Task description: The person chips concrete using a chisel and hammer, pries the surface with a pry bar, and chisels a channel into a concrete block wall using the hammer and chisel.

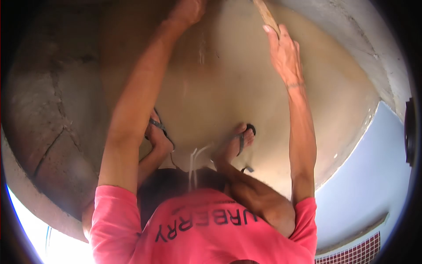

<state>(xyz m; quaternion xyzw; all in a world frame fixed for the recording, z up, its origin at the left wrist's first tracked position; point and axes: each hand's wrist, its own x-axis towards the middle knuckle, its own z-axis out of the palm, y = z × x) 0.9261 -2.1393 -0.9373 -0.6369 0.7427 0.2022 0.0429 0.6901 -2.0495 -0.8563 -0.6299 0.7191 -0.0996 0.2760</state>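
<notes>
The right hand [285, 55] grips one wooden stick [266, 15], which runs out past the top edge; I cannot tell how the left hand's [189, 11] fingers stand. Two sandalled feet [160, 138] rest between both arms.

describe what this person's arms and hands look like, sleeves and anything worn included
Short pinkish-red sleeves end above the elbows, leaving the slim forearms bare. The right hand has no glove; a thin line crosses its wrist, perhaps a cord, though I can't tell. The left hand looks ungloved too, but it's blurred and partly cut off.
</notes>
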